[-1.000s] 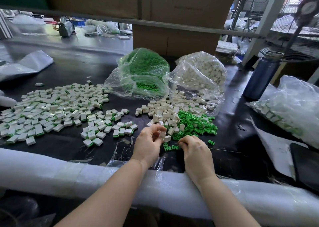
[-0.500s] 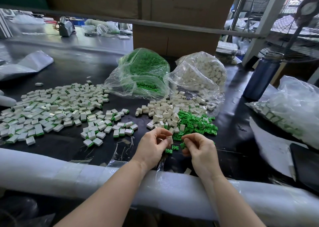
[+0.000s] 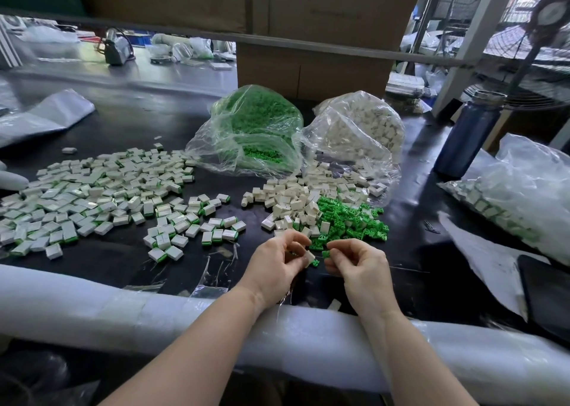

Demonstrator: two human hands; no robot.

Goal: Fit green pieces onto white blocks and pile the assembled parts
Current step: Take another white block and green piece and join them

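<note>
White block (image 3: 309, 256) pinched in left hand (image 3: 277, 267) above near table edge, green piece (image 3: 326, 253) pinched in right hand (image 3: 361, 270) just beside it, loose white blocks (image 3: 296, 199) and green pieces (image 3: 348, 220) heaped just beyond, assembled parts (image 3: 92, 196) spread far left on black table (image 3: 123, 134).

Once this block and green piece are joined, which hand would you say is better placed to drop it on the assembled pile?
Probably the left hand: it holds the white block nearest the assembled pile.
</note>
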